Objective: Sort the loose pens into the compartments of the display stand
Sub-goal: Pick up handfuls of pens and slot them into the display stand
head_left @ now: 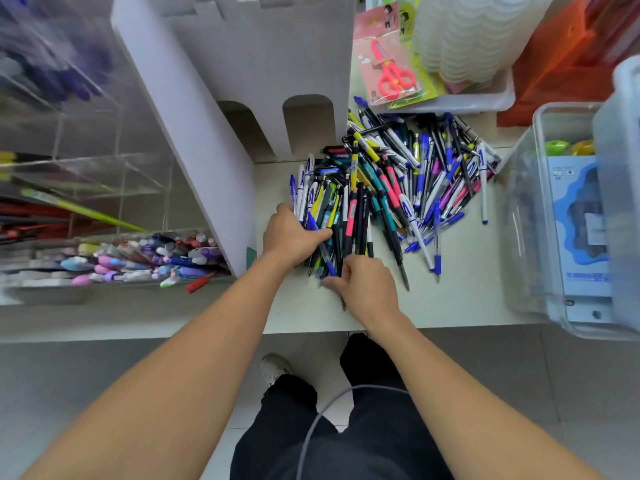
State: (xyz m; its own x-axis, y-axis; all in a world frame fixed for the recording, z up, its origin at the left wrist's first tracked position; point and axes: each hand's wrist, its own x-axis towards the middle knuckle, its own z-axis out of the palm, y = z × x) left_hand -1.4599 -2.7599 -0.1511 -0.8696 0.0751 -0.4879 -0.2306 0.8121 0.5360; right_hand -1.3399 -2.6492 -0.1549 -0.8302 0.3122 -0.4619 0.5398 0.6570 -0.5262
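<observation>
Clear acrylic display stand with tiered compartments at nine o'clock, blurred in its upper tiers; lower front compartment packed with pastel and blue pens, cap ends facing outward. One red pen poking out at the stand's lower edge. White foam-board divider panel with arched cut-outs standing just beside the stand, toward eleven o'clock.

Centre: left hand laid on the near-left edge of the large heap of loose mixed-colour pens, fingers curled round a bundle of dark and blue pens. Right hand just beside it toward five o'clock, fingertips pinching the lower ends of the same bundle against the pale green tabletop. Heap spread from centre toward one o'clock, touching the divider's foot.

At twelve to one o'clock: packaged pink plastic scissors on a card, leaning in a shallow white tray beside a stack of white scalloped baskets. At three o'clock: clear plastic lidded storage bin holding a blue boxed item; contents otherwise unclear.
</observation>
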